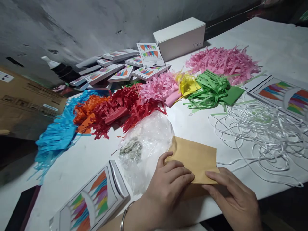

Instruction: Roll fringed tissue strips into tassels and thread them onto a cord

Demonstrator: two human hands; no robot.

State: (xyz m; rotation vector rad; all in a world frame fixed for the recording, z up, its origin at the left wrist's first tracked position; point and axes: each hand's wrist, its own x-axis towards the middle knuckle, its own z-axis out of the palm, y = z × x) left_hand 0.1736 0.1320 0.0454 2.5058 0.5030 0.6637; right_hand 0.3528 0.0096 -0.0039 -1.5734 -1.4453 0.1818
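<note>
A tan, folded sheet of paper (196, 155) lies at the table's near edge, beside a clear plastic bag (151, 138). Resting on the sheet's left part, my left hand (168, 183) has its fingers bent and spread, with nothing seen in its grasp; a metal bracelet is on that wrist. My right hand (233, 195) pinches the sheet's lower right edge between thumb and fingers. The layer below the sheet is partly hidden by both hands. White cord (262, 134) lies in a loose tangle to the right.
Fringed paper bundles in blue (56, 131), red (120, 109), pink (221, 62) and green (211, 89) span the table. Behind are printed boxes (120, 73) and a white box (180, 40). A printed box (92, 202) is front left, a cardboard carton (29, 106) far left.
</note>
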